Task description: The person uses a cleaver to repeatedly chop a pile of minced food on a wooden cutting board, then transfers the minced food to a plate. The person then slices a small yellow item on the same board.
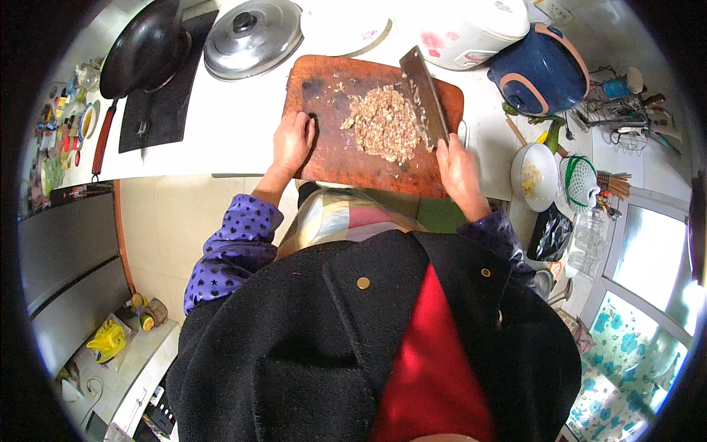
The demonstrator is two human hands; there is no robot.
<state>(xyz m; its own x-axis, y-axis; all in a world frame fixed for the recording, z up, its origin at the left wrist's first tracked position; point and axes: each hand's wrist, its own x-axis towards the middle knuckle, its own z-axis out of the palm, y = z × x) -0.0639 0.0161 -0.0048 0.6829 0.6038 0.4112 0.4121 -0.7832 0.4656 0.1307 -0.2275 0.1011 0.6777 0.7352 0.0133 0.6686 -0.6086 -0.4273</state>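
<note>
A wooden cutting board [331, 164] lies on the white counter before me, tilted a little in view. Finely chopped brownish food [386, 126] is heaped across its middle, with small scraps scattered around. My right hand [460, 172] grips a cleaver at the board's right side, its handle hidden by the fingers. The cleaver's broad blade [424, 96] stands on edge along the right side of the heap, bits of food stuck to it. My left hand [293, 141] holds the board's left edge, fingers curled over it, away from the food.
At the upper left, a black wok [138, 55] sits on a cooktop [157, 119] beside a metal lid [254, 41]. A white rice cooker [467, 36] and a blue appliance [544, 74] stand behind the board. Rightward are a white bowl [544, 190] with yellowish pieces and several chopsticks [616, 185].
</note>
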